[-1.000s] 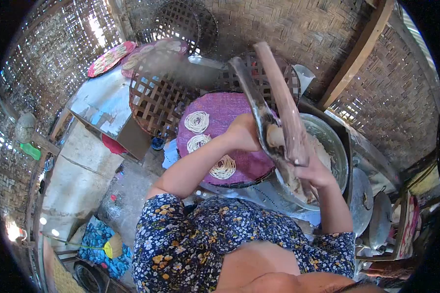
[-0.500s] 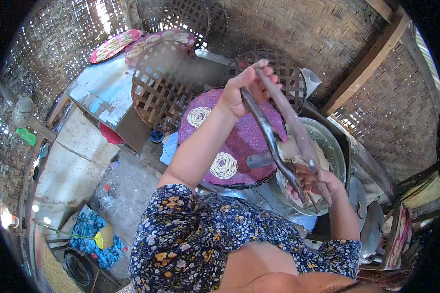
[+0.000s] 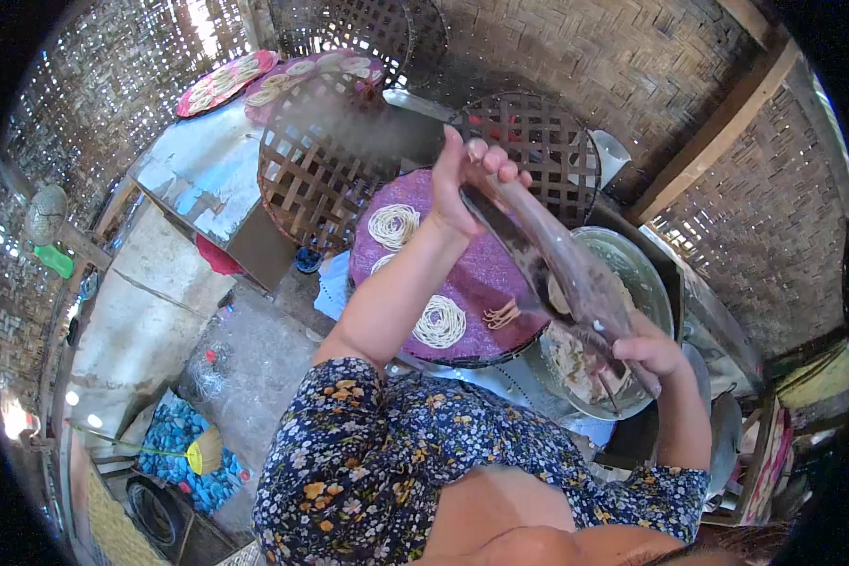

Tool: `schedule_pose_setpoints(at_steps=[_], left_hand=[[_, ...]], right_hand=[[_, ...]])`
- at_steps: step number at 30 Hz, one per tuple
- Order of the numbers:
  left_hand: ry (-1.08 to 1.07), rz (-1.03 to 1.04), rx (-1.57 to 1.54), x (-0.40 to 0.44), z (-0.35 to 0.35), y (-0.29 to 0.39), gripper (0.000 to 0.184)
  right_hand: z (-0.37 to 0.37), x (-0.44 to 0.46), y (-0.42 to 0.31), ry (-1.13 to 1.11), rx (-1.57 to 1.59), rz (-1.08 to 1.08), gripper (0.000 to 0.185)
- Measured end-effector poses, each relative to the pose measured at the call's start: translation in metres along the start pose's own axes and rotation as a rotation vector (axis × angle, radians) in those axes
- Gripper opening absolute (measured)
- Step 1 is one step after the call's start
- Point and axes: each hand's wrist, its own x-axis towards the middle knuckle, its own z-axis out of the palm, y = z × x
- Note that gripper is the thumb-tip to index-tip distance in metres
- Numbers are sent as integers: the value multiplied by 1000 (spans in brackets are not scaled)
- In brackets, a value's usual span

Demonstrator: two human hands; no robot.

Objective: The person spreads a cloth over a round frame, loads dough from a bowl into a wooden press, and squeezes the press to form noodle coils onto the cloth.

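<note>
A long wooden press [image 3: 571,259] with two bars slants over a round tray covered in purple cloth [image 3: 462,259] and a metal basin [image 3: 656,274]. My left hand [image 3: 472,184] grips its far end, fingers over the upper bar and thumb apart. Around the near end, my right hand [image 3: 653,351] is closed. The two bars lie close together. On the cloth sit coils of pale noodles [image 3: 439,322], one partly behind my left forearm. Short strands [image 3: 502,314] show beside the press. Pale dough [image 3: 575,363] is in the basin, partly hidden by the press.
Open-weave baskets [image 3: 316,174] stand behind the tray. Left of them, a box-like stand [image 3: 198,179] is beside pink trays with noodle coils [image 3: 226,83]. A white container [image 3: 610,156] is at the back right. A wooden post [image 3: 717,132] crosses the woven wall.
The press bars have come closer together, and the cylinder between them is now mostly hidden. My left fingers have settled over the far end. Strands have appeared beside the press.
</note>
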Motion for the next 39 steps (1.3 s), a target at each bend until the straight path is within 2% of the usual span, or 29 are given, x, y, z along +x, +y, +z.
schedule_pose_setpoints(at_steps=[3, 5, 8, 12, 16, 17, 23, 29, 32, 36, 37, 39], left_hand=[[-37, 52, 31, 12, 21, 16, 44], [-114, -2, 1, 11, 24, 27, 51], [-131, -22, 11, 0, 30, 29, 53], [-169, -24, -5, -10, 31, 14, 53], [-319, 2, -40, -1, 37, 10, 53], [-363, 4, -51, 4, 39, 14, 53], [-562, -13, -9, 10, 51, 44, 55], [-336, -24, 43, -17, 55, 27, 57], [-321, -37, 70, -18, 47, 12, 53], [-337, -160, -142, -5, 39, -8, 57], [-274, -214, -138, -4, 43, -13, 50], [-149, -519, 569, -10, -3, -38, 55]], right_hand=[[11, 6, -19, 21, -45, -17, 64], [25, 9, -20, 20, -22, -69, 64], [17, 6, -2, -47, -67, -9, 65], [14, -16, -7, -4, -81, 23, 68], [15, -25, -29, 130, -243, -71, 75], [16, -26, -36, 146, -299, -37, 76], [31, -9, -43, 111, -299, -124, 73], [23, -18, -18, 42, -228, -70, 69], [16, -27, -10, 53, -243, -59, 69], [13, -36, -1, 146, -267, -112, 70], [13, -38, 0, 169, -268, -106, 70], [13, -37, 2, 199, -257, -93, 70]])
